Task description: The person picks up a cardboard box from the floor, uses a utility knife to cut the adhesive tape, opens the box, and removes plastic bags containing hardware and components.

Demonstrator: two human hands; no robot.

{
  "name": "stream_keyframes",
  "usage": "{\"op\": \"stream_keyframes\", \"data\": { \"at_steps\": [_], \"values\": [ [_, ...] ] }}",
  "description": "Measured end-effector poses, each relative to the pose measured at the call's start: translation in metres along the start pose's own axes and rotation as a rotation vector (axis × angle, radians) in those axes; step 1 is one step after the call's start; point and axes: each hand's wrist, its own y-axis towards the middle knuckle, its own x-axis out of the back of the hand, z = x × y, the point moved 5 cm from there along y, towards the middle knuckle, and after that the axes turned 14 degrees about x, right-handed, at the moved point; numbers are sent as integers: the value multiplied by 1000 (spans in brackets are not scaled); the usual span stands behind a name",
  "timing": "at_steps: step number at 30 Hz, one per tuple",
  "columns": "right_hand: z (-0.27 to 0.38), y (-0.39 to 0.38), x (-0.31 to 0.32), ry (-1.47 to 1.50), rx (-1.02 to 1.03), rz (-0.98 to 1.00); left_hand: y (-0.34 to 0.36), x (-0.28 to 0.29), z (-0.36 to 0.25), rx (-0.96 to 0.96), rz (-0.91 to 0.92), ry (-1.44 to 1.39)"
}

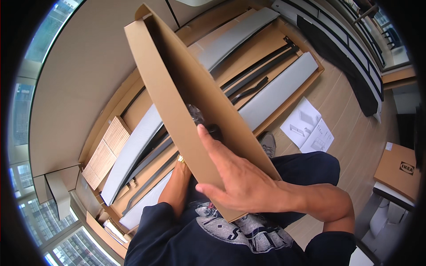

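Observation:
A long, narrow cardboard box [171, 106] is tilted up in front of me, its open side showing. Inside it lie a crumpled clear plastic bag [195, 114] and a black part [215, 131] that I cannot make out fully. My right hand [239, 181] lies across the box's lower half with index finger and thumb stretched apart; its other fingers are largely hidden. The left forearm [174, 188], with a gold band [180, 158] at the wrist, reaches behind the box, which hides that hand's fingers.
Behind is a large open carton [321, 70] holding pale grey padded panels [279, 91], black metal bars [262, 66] and a bundle of wooden slats [106, 153]. An instruction sheet [307, 126] lies on the wood floor by my shoe [267, 144]. Another cardboard box [397, 166] stands at right.

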Motion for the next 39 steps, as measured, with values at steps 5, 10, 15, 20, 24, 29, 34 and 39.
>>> {"op": "stream_keyframes", "data": {
  "at_steps": [5,10,15,20,24,29,34,39],
  "values": [
    [13,-7,-15,-79,81,89,-11,5,8,24,-52,-48],
    [15,-18,-18,92,128,102,-17,8,13,28,-94,-83],
    [16,-17,-6,345,-43,180,-19,12,11,18,-131,-107],
    [3,-23,9,175,117,101,-10,13,7,10,-165,-134],
    [-18,-22,43,-167,-121,-47,8,11,2,-5,-215,-174],
    [-32,-23,40,-526,-134,-174,27,14,1,-49,-188,-60],
    [-54,-20,25,-712,-291,-200,30,10,7,5,-216,-218],
    [-68,-15,-2,-778,-264,-282,23,21,3,-16,-58,-159]
  ]
}}
